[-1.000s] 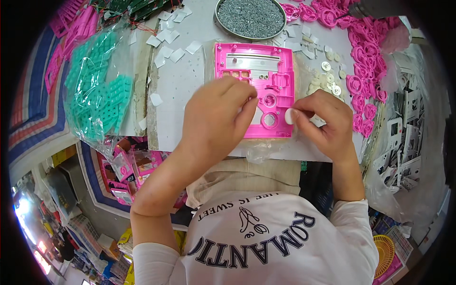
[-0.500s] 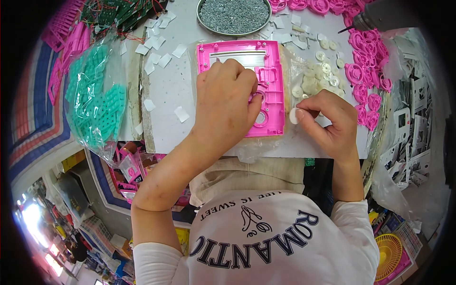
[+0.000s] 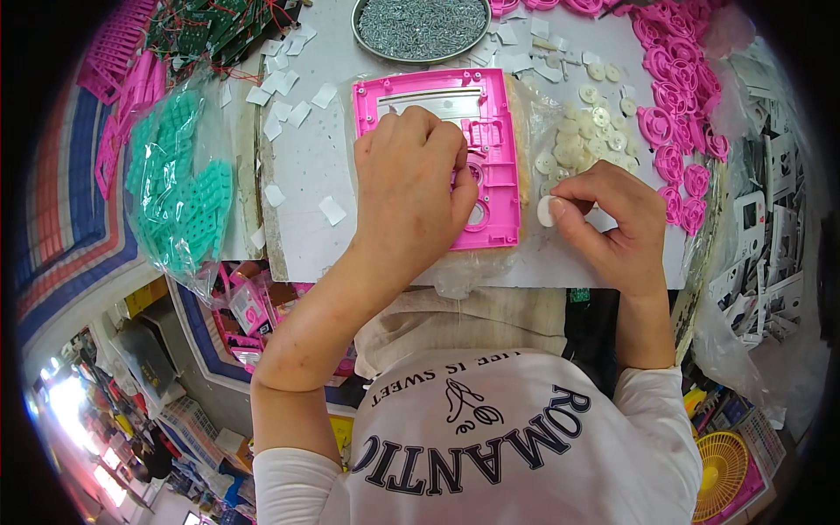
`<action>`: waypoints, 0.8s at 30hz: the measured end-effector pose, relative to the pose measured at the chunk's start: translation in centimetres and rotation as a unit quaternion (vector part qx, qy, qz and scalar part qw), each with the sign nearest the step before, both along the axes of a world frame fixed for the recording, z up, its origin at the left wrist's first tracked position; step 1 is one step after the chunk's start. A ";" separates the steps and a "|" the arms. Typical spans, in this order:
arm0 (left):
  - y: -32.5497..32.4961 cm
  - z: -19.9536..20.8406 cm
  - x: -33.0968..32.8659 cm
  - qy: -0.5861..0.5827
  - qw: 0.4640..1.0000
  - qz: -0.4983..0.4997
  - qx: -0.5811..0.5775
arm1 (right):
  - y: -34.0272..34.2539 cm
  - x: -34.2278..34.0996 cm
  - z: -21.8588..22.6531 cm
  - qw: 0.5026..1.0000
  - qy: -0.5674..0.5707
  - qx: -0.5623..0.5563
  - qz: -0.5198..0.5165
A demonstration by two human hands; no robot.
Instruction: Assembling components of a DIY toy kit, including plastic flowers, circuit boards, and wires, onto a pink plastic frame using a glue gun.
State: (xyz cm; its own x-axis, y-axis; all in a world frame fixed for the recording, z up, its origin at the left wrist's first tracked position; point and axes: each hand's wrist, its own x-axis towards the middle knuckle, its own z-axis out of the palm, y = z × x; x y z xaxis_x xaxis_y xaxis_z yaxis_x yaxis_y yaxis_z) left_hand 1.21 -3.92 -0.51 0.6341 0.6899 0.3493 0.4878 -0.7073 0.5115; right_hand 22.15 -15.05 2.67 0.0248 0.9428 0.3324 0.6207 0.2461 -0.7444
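Observation:
A pink plastic housing (image 3: 499, 179) lies inner side up on the worktable, with screw posts, ribs, round openings and a long slotted window near its far end. Over its left part my left hand (image 3: 411, 179) rests with bent, closed fingers; the fingertips are hidden, and whatever they hold cannot be made out. Between thumb and forefinger of my right hand (image 3: 612, 219) is a white round disc (image 3: 546, 212), just right of the housing and apart from it. Beyond that hand lies a loose heap of similar whitish discs (image 3: 573, 144).
A round metal dish (image 3: 357, 26) of small screws stands at the far side. White paper-like pieces (image 3: 332, 210) are scattered left of the housing. Pink round parts (image 3: 656, 127) line the right edge. A clear bag (image 3: 188, 175) of green pieces lies left, below circuit boards (image 3: 206, 35).
The view has shifted slightly, so the housing and dish appear a little farther left. Both hands keep nearly the same pose, the disc still in the right one.

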 end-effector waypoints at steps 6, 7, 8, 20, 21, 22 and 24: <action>0.2 0.7 -0.9 -0.018 0.996 -0.025 -0.085 | 0.2 -0.1 0.0 1.000 0.003 0.000 0.003; 0.3 0.9 -1.2 -0.016 0.995 -0.037 -0.087 | 0.2 -0.1 0.0 1.000 0.003 -0.001 0.004; 0.4 1.3 -1.6 -0.015 0.995 -0.050 -0.089 | 0.2 -0.1 -0.1 1.000 0.003 -0.002 0.005; 1.7 1.2 -2.8 0.043 0.980 -0.182 0.063 | 1.0 -0.7 0.1 1.000 -0.007 -0.008 0.026; 1.8 1.0 -2.8 0.039 0.980 -0.184 0.070 | 1.0 -0.7 0.1 1.000 -0.007 -0.010 0.027; 1.9 0.9 -2.8 0.037 0.979 -0.186 0.076 | 0.9 -0.7 0.1 1.000 -0.006 -0.012 0.027; 2.0 0.7 -2.8 0.032 0.977 -0.189 0.089 | 0.9 -0.7 0.0 1.000 -0.006 -0.015 0.026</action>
State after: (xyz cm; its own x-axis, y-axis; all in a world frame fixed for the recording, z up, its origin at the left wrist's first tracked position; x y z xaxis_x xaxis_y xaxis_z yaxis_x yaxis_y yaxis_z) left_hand -1.63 -1.92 0.20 0.8564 0.3342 0.3934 0.2013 -0.9180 0.3417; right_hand 21.46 -14.18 2.68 -0.0279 0.9524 0.3036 0.6172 0.2553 -0.7442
